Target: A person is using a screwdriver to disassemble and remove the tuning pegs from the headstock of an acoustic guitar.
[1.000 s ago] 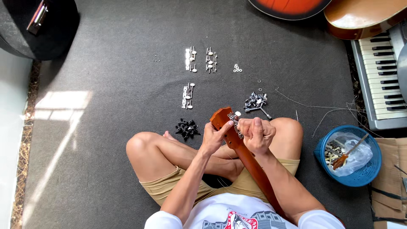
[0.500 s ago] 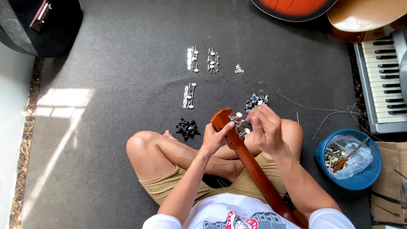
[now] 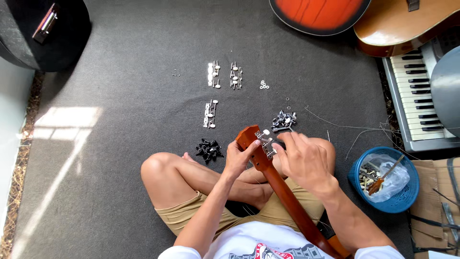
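Observation:
I sit cross-legged on a dark carpet with a reddish-brown guitar neck (image 3: 282, 192) across my lap, its headstock (image 3: 249, 137) pointing away from me. My left hand (image 3: 238, 159) grips the headstock from the left side. My right hand (image 3: 303, 159) rests on the silver tuning machine strip (image 3: 266, 143) at the headstock's right edge, fingers curled over it. A pile of dark metal tuner parts (image 3: 283, 120) lies just beyond my right hand. A heap of small black pegs (image 3: 208, 149) lies left of my knee.
Silver tuner strips (image 3: 210, 113) and more sets (image 3: 224, 76) lie in rows further out, with small washers (image 3: 264, 85). A blue basket (image 3: 383, 180) of tools stands at right. A keyboard (image 3: 412, 96) and two guitar bodies (image 3: 320, 14) sit at the far right; loose strings (image 3: 335, 125) trail nearby.
My right hand has opened up and shifted slightly right along the tuner strip, uncovering the dark parts pile. The left hand keeps its hold on the headstock.

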